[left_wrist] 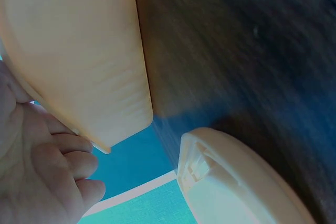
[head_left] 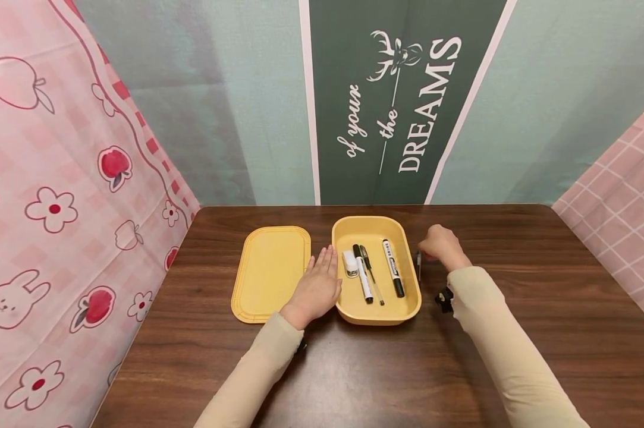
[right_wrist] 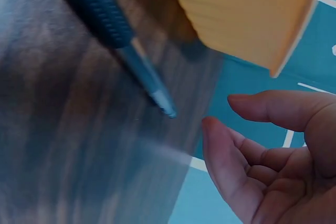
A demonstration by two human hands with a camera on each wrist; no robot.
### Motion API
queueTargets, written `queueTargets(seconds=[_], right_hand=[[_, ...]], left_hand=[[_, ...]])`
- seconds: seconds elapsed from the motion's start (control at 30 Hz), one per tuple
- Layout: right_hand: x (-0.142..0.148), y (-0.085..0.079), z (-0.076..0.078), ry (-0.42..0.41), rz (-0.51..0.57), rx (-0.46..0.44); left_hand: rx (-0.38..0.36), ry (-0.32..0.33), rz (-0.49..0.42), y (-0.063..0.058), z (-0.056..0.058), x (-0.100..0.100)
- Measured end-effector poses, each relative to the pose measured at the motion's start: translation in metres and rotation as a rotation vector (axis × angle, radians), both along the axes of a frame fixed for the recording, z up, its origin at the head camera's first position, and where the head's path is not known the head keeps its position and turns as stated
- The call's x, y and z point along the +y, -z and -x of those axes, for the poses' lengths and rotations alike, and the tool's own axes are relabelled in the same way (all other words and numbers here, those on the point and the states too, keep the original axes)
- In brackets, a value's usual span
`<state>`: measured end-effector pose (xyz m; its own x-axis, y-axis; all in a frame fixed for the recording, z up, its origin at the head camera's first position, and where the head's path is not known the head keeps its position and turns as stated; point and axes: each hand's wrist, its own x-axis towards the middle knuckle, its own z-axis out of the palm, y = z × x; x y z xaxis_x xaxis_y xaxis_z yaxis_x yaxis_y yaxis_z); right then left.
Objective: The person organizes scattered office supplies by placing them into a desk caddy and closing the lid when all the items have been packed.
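Note:
A yellow open box (head_left: 377,320) stands on the table. Inside lie a white marker with black ends (head_left: 393,270), another white marker with a black cap (head_left: 364,279), a clear pen with a black cap (head_left: 372,273) and a small white item (head_left: 349,261). My left hand (head_left: 315,288) lies along the box's left rim, fingers straight. On the right, my right hand (head_left: 443,245) hovers beside a pen (right_wrist: 113,19) that lies on the table along the box's right wall. In the right wrist view, thumb and forefinger are apart, the other fingers loosely bent, with nothing between them.
A flat yellow lid (head_left: 270,273) lies on the brown wooden table (head_left: 364,380), left of the box. Printed cloth (head_left: 247,119) hangs behind the table's far edge, and pink cloths (head_left: 59,238) close off both sides.

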<state>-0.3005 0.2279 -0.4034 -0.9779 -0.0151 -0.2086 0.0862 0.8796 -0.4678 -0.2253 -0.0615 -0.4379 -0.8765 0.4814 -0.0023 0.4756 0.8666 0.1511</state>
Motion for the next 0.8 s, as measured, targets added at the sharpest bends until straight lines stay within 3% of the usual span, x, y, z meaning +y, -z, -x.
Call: queueTargets(seconds=[0.4, 0.8], right_hand=[[0.002, 0.028, -0.010, 0.012, -0.014, -0.059], [0.005, 0.041, -0.019, 0.026, 0.045, 0.018]], left_hand=[[0.029, -0.002, 0.005, 0.006, -0.008, 0.002], [0.048, -0.012, 0.008, 0.011, -0.015, 0.004]])
